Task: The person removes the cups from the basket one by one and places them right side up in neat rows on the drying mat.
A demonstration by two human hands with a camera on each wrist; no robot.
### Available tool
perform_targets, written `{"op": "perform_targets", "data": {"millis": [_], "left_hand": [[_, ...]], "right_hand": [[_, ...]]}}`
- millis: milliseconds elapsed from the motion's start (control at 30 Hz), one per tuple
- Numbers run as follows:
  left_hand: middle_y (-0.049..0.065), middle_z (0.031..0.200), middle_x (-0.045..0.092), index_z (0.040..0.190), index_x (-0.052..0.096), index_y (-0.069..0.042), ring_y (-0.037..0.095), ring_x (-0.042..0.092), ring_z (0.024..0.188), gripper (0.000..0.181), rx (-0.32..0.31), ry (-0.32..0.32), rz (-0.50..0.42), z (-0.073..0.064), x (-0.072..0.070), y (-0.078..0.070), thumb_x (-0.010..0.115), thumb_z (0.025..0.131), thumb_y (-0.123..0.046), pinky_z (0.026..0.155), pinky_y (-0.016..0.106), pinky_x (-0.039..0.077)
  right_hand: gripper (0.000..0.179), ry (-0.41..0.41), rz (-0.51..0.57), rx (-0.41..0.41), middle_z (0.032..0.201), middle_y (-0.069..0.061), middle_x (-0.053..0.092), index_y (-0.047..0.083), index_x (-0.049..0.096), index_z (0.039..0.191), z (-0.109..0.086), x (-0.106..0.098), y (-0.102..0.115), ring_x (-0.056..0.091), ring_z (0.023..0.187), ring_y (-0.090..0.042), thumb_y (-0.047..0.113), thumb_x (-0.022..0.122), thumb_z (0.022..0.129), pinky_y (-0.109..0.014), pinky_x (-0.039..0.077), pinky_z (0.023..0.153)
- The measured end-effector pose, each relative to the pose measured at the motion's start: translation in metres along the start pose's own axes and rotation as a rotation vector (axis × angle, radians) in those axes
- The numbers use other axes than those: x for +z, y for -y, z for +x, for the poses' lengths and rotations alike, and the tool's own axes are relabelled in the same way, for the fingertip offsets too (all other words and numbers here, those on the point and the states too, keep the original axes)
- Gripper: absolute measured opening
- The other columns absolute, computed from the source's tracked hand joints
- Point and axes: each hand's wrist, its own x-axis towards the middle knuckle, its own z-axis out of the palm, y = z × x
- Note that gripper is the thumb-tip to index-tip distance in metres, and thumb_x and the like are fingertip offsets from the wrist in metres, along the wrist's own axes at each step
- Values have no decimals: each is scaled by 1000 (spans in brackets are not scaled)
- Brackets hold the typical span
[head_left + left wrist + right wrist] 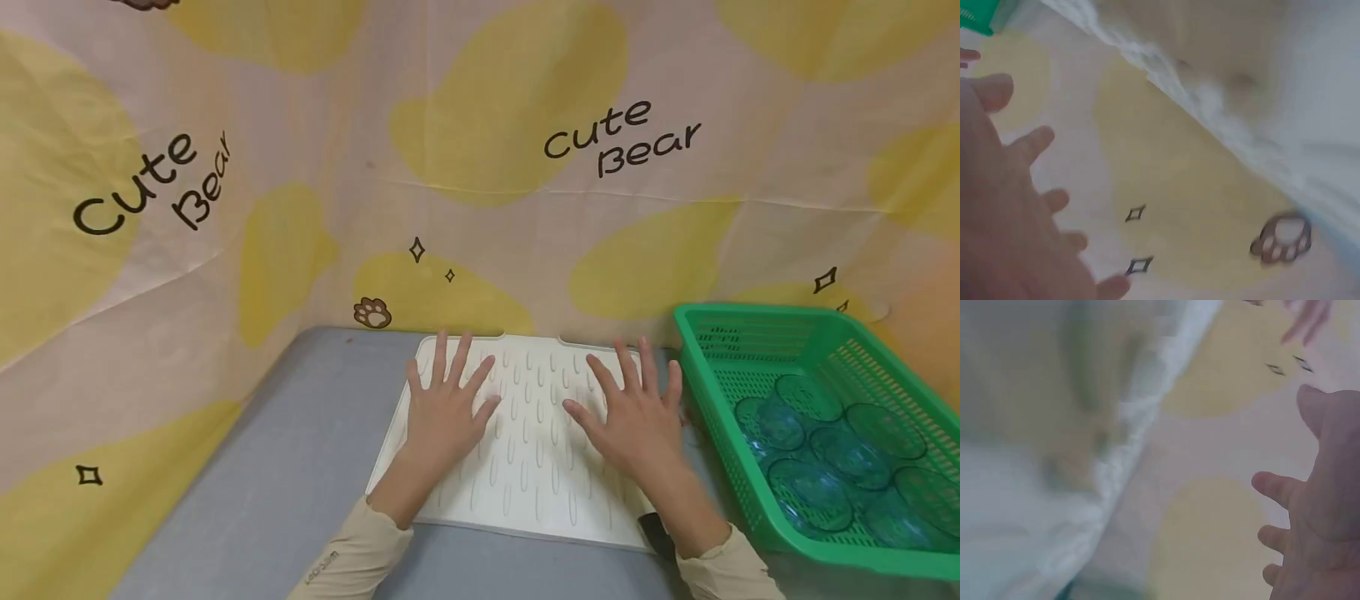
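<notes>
A white drying mat (525,467) with rows of raised oval ridges lies flat on the grey table. Over its left part my left hand (444,417) is spread, palm down, with the fingers apart. My right hand (637,417) is spread the same way over the right part, thumb toward the middle. Neither hand holds anything; whether they touch the mat or hover just above cannot be told. Each wrist view shows straight, separated fingers on the left hand (1010,206) and the right hand (1329,506), beside a blurred pale surface.
To the right stands a green plastic basket (697,375) holding several clear bluish glass vessels (810,492). A dark object (655,533) shows partly beneath the right forearm. Behind the grey table (315,417) hangs a printed curtain (480,167), close to the mat's far edge.
</notes>
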Motion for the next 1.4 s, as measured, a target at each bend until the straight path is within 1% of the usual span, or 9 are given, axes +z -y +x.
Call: {"op": "perform_targets", "data": {"millis": [200, 333, 467, 600, 733, 933, 1067, 1200, 1400], "left_hand": [[2, 170, 6, 155, 32, -39, 35, -3, 156, 60, 46, -67, -22, -5, -13, 5, 47, 98, -55, 112, 71, 20], [2, 170, 5, 155, 31, -38, 34, -5, 156, 61, 63, -36, -82, -13, -16, 12, 48, 99, -54, 113, 72, 18], [1, 170, 6, 156, 29, -37, 35, -1, 157, 64, 80, 11, -97, -26, -13, 34, 49, 98, -55, 112, 72, 22], [5, 168, 18, 156, 30, -34, 38, 11, 155, 72, 173, 112, -89, -42, -9, 62, 56, 94, -57, 112, 73, 22], [8, 166, 25, 157, 29, -28, 41, 20, 152, 80, 249, 295, -182, -55, -8, 80, 61, 90, -57, 111, 77, 17], [0, 167, 22, 158, 26, -30, 34, 13, 156, 86, 136, 588, -396, -66, -14, 97, 67, 87, -55, 113, 73, 16], [0, 166, 25, 157, 28, -25, 30, 15, 156, 89, 137, 642, -449, -66, -18, 104, 72, 84, -51, 113, 67, 22], [3, 166, 26, 157, 31, -18, 30, 16, 156, 91, 161, 662, -465, -61, -18, 107, 77, 82, -41, 112, 64, 23], [3, 166, 25, 156, 34, -16, 30, 14, 156, 95, 166, 695, -509, -58, -20, 109, 83, 76, -33, 114, 65, 20]], "right_hand": [[76, -33, 14, -45, 167, -13, 15, 24, 37, 153, -3, -28, -2, -8, 156, -37, 70, 42, 93, -70, -3, 116], [72, -52, 54, -65, 167, -12, 15, 23, 38, 152, -7, -43, -1, -7, 156, -36, 65, 47, 95, -70, -1, 115], [67, -81, 70, -105, 165, -12, 20, 23, 40, 151, -18, -53, -6, 0, 155, -37, 56, 55, 95, -71, 6, 113], [67, -78, 82, -135, 163, -14, 23, 22, 39, 151, -33, -60, -24, 5, 154, -39, 50, 60, 94, -71, 15, 107], [66, -50, 139, -120, 161, -17, 27, 22, 38, 152, -47, -65, -53, 11, 151, -44, 47, 61, 95, -74, 20, 98], [68, 11, 141, -109, 152, -22, 39, 19, 39, 151, -67, -61, -95, 29, 140, -48, 43, 65, 94, -74, 27, 90], [66, 46, 139, -104, 144, -23, 46, 14, 42, 148, -75, -66, -121, 39, 127, -51, 39, 68, 92, -71, 34, 85], [68, 173, 150, -66, 140, -30, 49, 7, 42, 147, -77, -83, -153, 45, 120, -55, 37, 69, 92, -68, 38, 84], [74, 335, -5, -83, 117, -27, 64, -5, 54, 131, -78, -95, -189, 61, 98, -46, 28, 86, 73, -57, 51, 77]]}}
